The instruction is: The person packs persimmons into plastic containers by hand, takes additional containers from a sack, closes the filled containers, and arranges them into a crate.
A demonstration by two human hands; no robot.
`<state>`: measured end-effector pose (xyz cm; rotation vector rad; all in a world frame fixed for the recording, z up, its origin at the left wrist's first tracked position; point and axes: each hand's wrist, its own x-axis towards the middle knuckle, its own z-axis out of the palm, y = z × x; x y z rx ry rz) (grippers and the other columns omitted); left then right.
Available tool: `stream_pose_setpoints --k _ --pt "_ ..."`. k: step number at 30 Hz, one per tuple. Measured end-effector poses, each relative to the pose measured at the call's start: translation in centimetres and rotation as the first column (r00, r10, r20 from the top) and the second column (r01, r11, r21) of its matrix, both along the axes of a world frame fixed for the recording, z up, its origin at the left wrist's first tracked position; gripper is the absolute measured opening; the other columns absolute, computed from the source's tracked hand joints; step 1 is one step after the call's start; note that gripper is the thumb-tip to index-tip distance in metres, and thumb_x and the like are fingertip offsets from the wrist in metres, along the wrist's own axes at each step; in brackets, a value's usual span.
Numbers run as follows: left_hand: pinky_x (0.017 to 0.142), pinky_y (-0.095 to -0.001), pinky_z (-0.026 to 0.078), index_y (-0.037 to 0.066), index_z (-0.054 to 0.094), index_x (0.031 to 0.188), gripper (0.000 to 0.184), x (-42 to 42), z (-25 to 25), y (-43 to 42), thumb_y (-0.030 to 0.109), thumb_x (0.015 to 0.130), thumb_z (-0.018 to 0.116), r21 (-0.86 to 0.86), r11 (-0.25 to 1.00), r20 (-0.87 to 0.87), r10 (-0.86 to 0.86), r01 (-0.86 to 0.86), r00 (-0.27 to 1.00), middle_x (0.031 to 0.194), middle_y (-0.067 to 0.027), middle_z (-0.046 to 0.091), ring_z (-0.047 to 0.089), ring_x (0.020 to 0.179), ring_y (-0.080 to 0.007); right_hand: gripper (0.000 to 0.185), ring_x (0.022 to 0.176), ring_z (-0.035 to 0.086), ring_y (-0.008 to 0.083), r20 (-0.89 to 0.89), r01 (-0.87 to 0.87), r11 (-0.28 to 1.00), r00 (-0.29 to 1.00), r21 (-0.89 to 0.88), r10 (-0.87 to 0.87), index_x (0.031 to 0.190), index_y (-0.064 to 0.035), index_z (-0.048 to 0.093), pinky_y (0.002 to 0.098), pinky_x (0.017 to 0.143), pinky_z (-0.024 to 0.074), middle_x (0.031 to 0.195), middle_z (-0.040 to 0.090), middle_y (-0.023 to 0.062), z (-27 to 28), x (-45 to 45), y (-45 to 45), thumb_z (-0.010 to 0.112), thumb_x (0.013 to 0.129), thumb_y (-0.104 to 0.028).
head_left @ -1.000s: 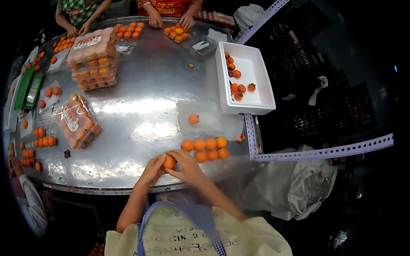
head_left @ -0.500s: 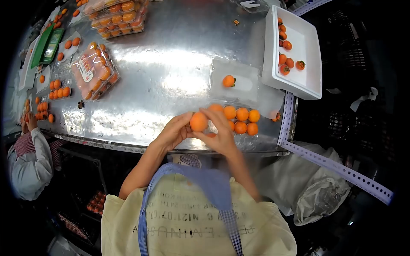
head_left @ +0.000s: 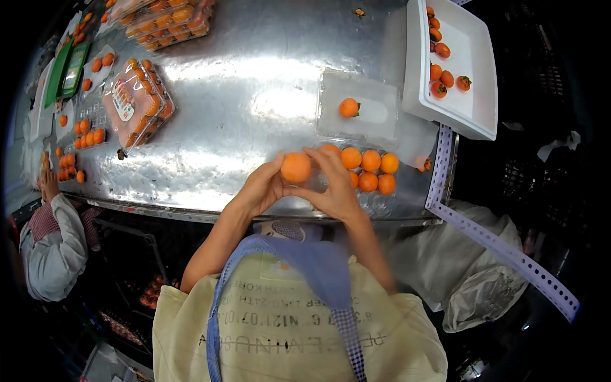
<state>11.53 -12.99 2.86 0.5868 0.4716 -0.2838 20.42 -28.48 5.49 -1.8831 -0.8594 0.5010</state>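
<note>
I have 1 fruit (head_left: 296, 167) up b/w my hands, by the near edge of the metal table (head_left: 223, 121). My L hand (head_left: 262, 190) has it: fingers clamped on its L side, some tucked behind where they're hidden. My R hand (head_left: 336, 191) curves round from the other side, index tip at the fruit's upper R edge, thumb tip below it, close to the L fingers. R thumb & index are spread w/ a gap b/w; can't tell if they're pressing on the fruit.

Clear tray (head_left: 377, 204) is just R of my R hand: 2 rows of fruit, 4 in the far row, 3 showing in the near one, the L end ones partly behind my fingers. Its clear cells show on the near side, twd the table edge. Just beyond: a flat clear sheet (head_left: 382, 118) w/ a lone fruit (head_left: 348, 107) on it, leafy end to the R. Further R, white box (head_left: 474, 60) w/ loose fruit, mostly along its L side. 1 more lies at the table corner, nr the purple post (head_left: 503, 248).

Over on the L: a clear pack (head_left: 141, 105) of fruit w/ a white label, set askew; beyond it a stack (head_left: 170, 24) of similar ones, cut off at the top. Co-worker's hand (head_left: 49, 184) is at the table's L end, nr some fruit; too small to tell its grip.
</note>
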Motion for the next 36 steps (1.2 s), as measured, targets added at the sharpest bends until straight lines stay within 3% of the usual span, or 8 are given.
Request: stream_pose_setpoints --k 12,18,20,24,26,29,32,36 --pt "0.085 -0.0343 0.052 -0.004 0.045 0.121 0.055 0.3 0.8 -1.3 0.045 0.097 0.036 0.088 0.995 -0.046 -0.036 0.039 0.998 0.111 -0.0173 0.055 0.059 0.101 -0.0218 0.051 0.098 0.056 0.0270 -0.022 0.059 0.994 0.998 0.092 -0.058 0.116 -0.0033 0.055 0.0345 0.083 0.0457 0.107 0.057 0.0134 -0.5 -0.7 -0.9 0.074 0.074 -0.025" --pt "0.085 -0.0335 0.050 -0.005 0.048 0.119 0.055 0.2 0.9 -2.0 0.044 0.095 0.043 0.235 0.970 -0.045 -0.060 0.069 0.997 0.107 -0.0149 0.058 0.059 0.098 -0.0199 0.047 0.089 0.058 0.0187 -0.189 0.113 0.990 0.977 0.089 -0.094 0.119 -0.0010 0.055 0.0285 0.077 0.0474 0.103 0.058 0.0114 -1.0 -1.0 -1.3 0.070 0.080 -0.023" --pt "0.081 -0.0309 0.052 -0.005 0.050 0.116 0.055 0.3 1.2 -2.1 0.045 0.096 0.039 0.265 0.961 -0.065 -0.061 0.076 0.996 0.101 -0.0148 0.059 0.061 0.092 -0.0188 0.046 0.086 0.057 0.0150 -0.398 0.124 0.981 0.916 0.152 -0.054 0.121 -0.0009 0.054 0.0256 0.073 0.0471 0.103 0.057 0.0094 -1.4 -1.0 -1.6 0.068 0.082 -0.020" --pt "0.072 -0.0297 0.054 -0.004 0.050 0.114 0.056 0.1 1.1 -1.6 0.048 0.096 0.035 0.071 0.996 -0.121 -0.053 0.062 0.991 0.098 -0.0140 0.058 0.062 0.084 -0.0189 0.044 0.078 0.055 0.0085 -0.634 0.144 0.973 0.773 0.181 0.003 0.124 -0.0010 0.053 0.0210 0.065 0.0453 0.099 0.055 0.0054 -1.1 -0.6 -2.5 0.065 0.084 -0.014" --pt "0.067 -0.0288 0.055 -0.004 0.049 0.113 0.057 0.0 1.1 -1.5 0.049 0.096 0.033 -0.019 0.999 -0.122 -0.042 0.040 0.992 0.096 -0.0140 0.058 0.063 0.081 -0.0191 0.046 0.076 0.053 0.0078 -0.571 0.102 0.978 0.821 0.184 0.022 0.124 -0.0014 0.053 0.0211 0.064 0.0446 0.097 0.054 0.0044 -1.2 -0.7 -2.8 0.067 0.082 -0.015" --pt "0.076 -0.0311 0.053 -0.003 0.047 0.119 0.056 -0.3 0.2 -1.5 0.047 0.096 0.037 -0.024 0.992 -0.069 -0.122 0.121 0.990 0.105 -0.0151 0.059 0.061 0.089 -0.0194 0.051 0.073 0.051 0.0074 -0.450 0.068 0.988 0.893 0.138 0.002 0.123 -0.0013 0.053 0.0216 0.063 0.0439 0.093 0.053 0.0031 -1.3 -1.3 -2.9 0.072 0.078 -0.017" --pt "0.065 -0.0280 0.055 -0.004 0.048 0.114 0.060 0.3 1.6 -2.9 0.051 0.095 0.034 0.113 0.983 -0.170 -0.125 0.145 0.977 0.096 -0.0142 0.058 0.062 0.081 -0.0191 0.053 0.078 0.053 0.0091 -0.350 0.067 0.995 0.936 0.078 -0.036 0.119 -0.0005 0.054 0.0232 0.066 0.0452 0.097 0.055 0.0035 -1.1 -1.7 -3.4 0.075 0.074 -0.017" --pt "0.066 -0.0285 0.054 -0.004 0.048 0.116 0.058 0.3 -0.9 -3.3 0.049 0.094 0.041 0.271 0.927 -0.217 -0.204 0.260 0.955 0.099 -0.0128 0.057 0.061 0.081 -0.0184 0.052 0.094 0.057 0.0137 -0.163 0.100 0.992 0.983 0.082 -0.086 0.119 -0.0011 0.053 0.0270 0.079 0.0475 0.109 0.056 0.0058 -1.7 -1.6 -5.7 0.075 0.072 -0.012"
